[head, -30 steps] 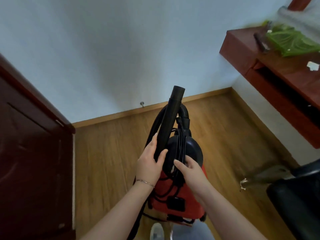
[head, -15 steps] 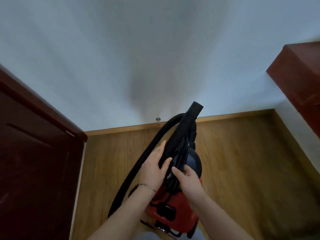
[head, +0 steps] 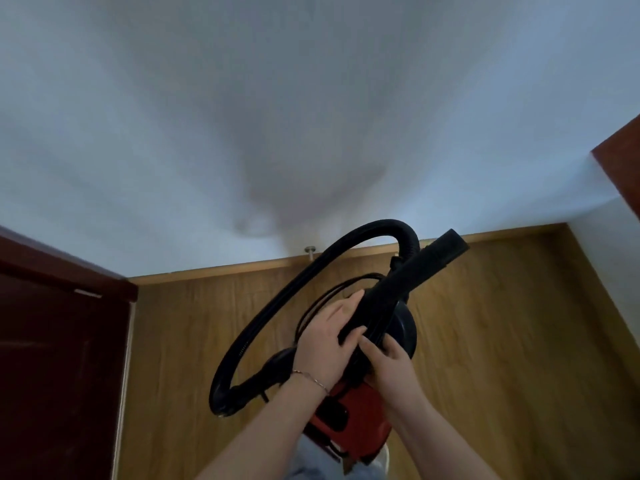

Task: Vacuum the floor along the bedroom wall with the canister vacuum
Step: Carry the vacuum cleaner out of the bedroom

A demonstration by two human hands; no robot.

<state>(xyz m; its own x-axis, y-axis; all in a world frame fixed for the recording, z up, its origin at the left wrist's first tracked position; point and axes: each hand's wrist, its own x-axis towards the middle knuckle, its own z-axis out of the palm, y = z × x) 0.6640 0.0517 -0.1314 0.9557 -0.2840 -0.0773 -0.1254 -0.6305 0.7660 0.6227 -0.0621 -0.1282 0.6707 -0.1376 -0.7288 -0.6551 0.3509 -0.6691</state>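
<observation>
A red canister vacuum [head: 360, 415] with a black domed top [head: 403, 329] is held up in front of me over the wooden floor [head: 502, 341]. Its black nozzle tube [head: 420, 271] points up and to the right. My left hand [head: 327, 344] wraps the tube's lower end. My right hand [head: 388, 362] grips the vacuum's black top beside the tube, over a bundle of black cord. The ribbed black hose [head: 277, 313] arcs from the tube's base in a wide loop out to the left and back under my left wrist.
A white wall [head: 311, 116] meets the floor at a wooden skirting board [head: 225, 270] with a small metal doorstop [head: 310, 251]. A dark red door [head: 59, 358] stands at the left. A dark red furniture edge [head: 623, 161] juts in at the right.
The view has swung left and nearer the wall, so the desk has mostly left the frame. The tube has tilted further right and the hose has opened into a wide loop on the left.
</observation>
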